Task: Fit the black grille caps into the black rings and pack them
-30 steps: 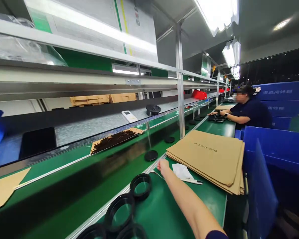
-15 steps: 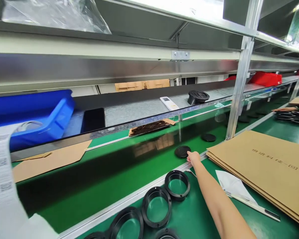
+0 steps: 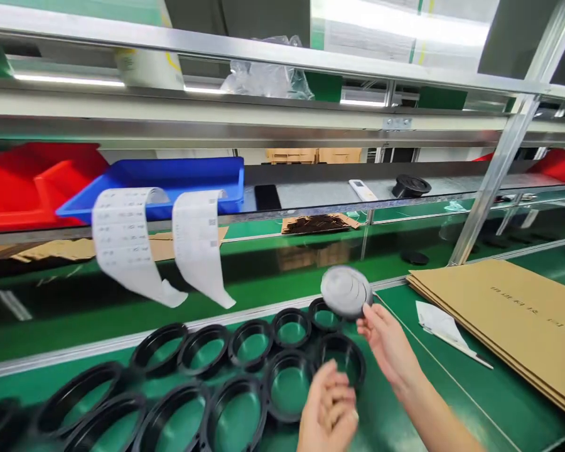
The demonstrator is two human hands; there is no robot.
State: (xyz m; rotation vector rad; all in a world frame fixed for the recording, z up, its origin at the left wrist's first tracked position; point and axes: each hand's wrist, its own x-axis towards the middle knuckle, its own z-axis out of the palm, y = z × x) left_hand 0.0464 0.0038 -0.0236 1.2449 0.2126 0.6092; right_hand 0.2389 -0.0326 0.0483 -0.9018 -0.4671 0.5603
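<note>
My right hand [image 3: 390, 345] pinches the edge of a round, grooved disc [image 3: 343, 290] between thumb and fingers. Light glares off the disc's tilted face, making it look grey. It is held above the black rings at the bench's back edge. Lower and to the left, my left hand [image 3: 328, 411] is raised in front of a black ring [image 3: 288, 384], its fingers loosely bent and apart; nothing shows in them. Black rings stand in two rows on the green bench, among them one small ring [image 3: 292, 326] in the back row.
Stacked cardboard sheets [image 3: 503, 320] lie at right, beside a white packet [image 3: 440, 320] and a pen-like tool [image 3: 466, 355]. Another black disc [image 3: 414, 258] rests on the green belt [image 3: 263, 276]. Paper strips [image 3: 198, 245] hang from the shelf near a blue bin [image 3: 193, 176]. A metal post [image 3: 494, 182] stands at right.
My right hand has lifted the disc off the belt and brought it toward me over the rings. My left hand has come into view. The camera has turned left, showing more rings.
</note>
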